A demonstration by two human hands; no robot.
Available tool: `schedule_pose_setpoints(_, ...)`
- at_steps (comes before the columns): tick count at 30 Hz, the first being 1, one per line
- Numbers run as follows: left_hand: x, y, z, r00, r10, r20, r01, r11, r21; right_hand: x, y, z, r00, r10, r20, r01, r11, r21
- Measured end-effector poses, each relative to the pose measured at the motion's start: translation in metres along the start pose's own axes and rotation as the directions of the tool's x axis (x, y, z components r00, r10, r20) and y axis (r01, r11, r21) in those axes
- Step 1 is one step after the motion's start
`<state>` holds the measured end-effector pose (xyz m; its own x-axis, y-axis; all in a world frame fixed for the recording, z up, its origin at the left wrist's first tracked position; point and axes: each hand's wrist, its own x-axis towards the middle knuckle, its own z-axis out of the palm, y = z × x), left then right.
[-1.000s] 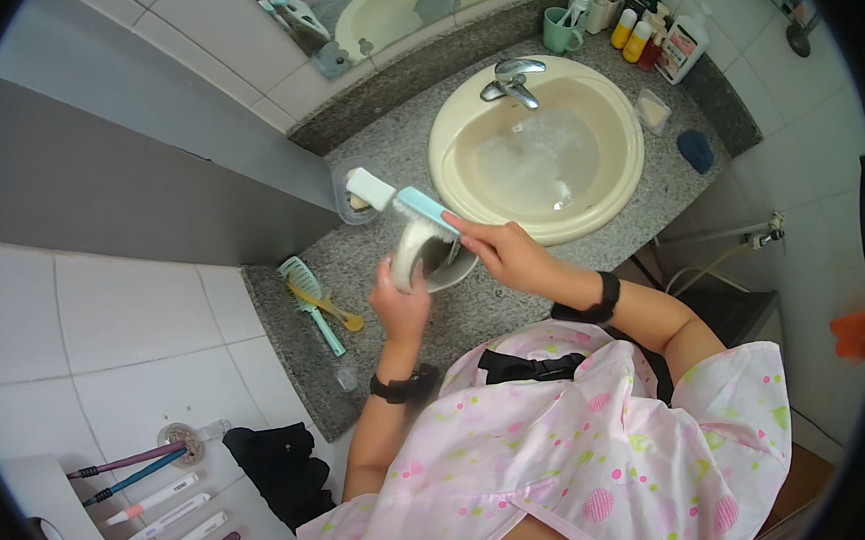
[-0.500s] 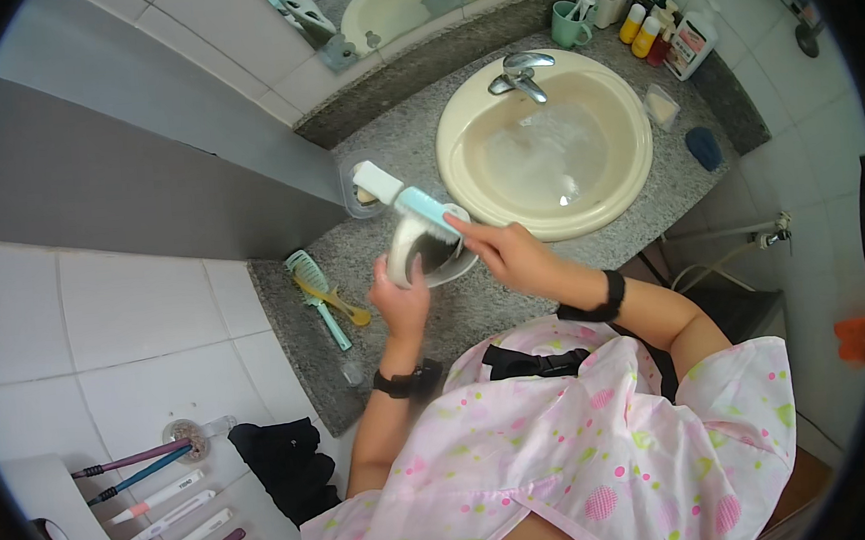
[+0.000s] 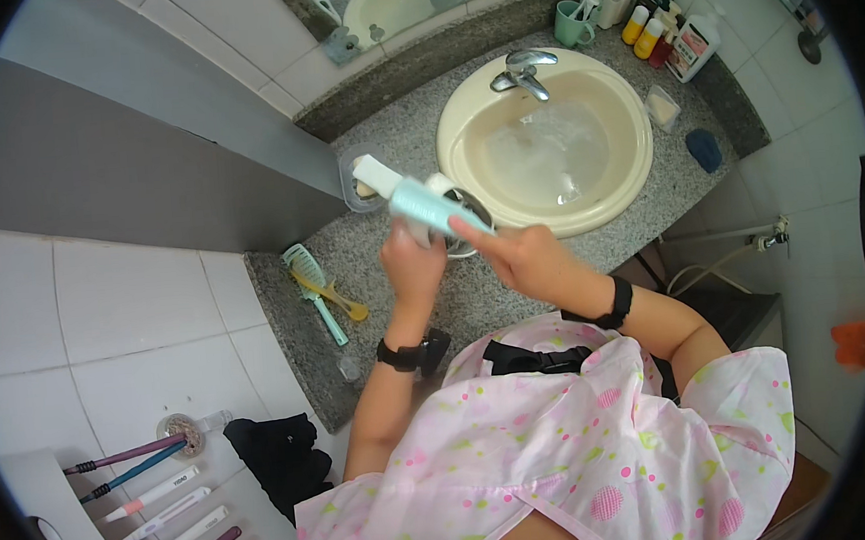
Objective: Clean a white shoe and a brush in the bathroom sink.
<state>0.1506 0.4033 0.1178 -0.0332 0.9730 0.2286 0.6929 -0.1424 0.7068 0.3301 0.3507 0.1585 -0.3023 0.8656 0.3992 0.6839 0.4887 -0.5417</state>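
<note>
My right hand [image 3: 532,260] grips a scrubbing brush [image 3: 428,208] with a pale blue back and a white end, its index finger laid along the back. Beneath the brush is a white, round-rimmed, hollow thing [image 3: 481,206] with a dark inside; whether it is a cup or a shoe I cannot tell. My left hand [image 3: 416,263] is closed on its near-left side, fingers partly hidden. Both hands are over the grey counter, just left of the cream sink [image 3: 464,218], where cloudy, foamy water [image 3: 555,156] stands below a chrome faucet [image 3: 523,73].
A clear soap box [image 3: 355,190] sits by the grey partition [image 3: 164,158]. A green hairbrush [image 3: 319,303] and a yellow comb-like thing [image 3: 345,304] lie on the counter's left. At the back right stand a green cup [image 3: 568,30] and several bottles [image 3: 647,39]. A blue pad [image 3: 704,150] lies right of the sink.
The white hollow thing has turned and shifted right, and my left hand has moved up and right with it. The brush has slid slightly across, now covering more of it.
</note>
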Motion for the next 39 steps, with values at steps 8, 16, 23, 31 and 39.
schedule_pose_setpoints(8, -0.003, -0.034, 0.019, 0.994, 0.065, -0.086, -0.080, 0.980, -0.181, -0.005, -0.003, 0.010, 0.997, -0.047, 0.057, 0.048, 0.999, -0.013)
schedule_pose_setpoints(16, 0.000, -0.033, 0.015, 0.994, -0.024, -0.103, -0.001, 0.972, -0.236, -0.001, -0.003, 0.003, 0.989, 0.029, 0.145, -0.029, 1.000, -0.003)
schedule_pose_setpoints(23, 0.001, -0.027, 0.016, 0.992, 0.022, -0.125, -0.066, 0.929, -0.364, -0.001, -0.010, 0.015, 0.992, -0.037, 0.124, 0.034, 0.999, 0.026)
schedule_pose_setpoints(31, 0.005, -0.028, 0.020, 0.957, 0.250, -0.146, -0.269, 0.954, -0.130, 0.005, -0.007, 0.019, 0.998, -0.059, 0.028, 0.057, 0.997, 0.054)
schedule_pose_setpoints(39, -0.001, -0.044, 0.009, 0.994, -0.070, -0.089, 0.048, 0.972, -0.231, 0.009, 0.033, 0.010, 0.928, 0.371, -0.029, -0.337, 0.870, 0.360)
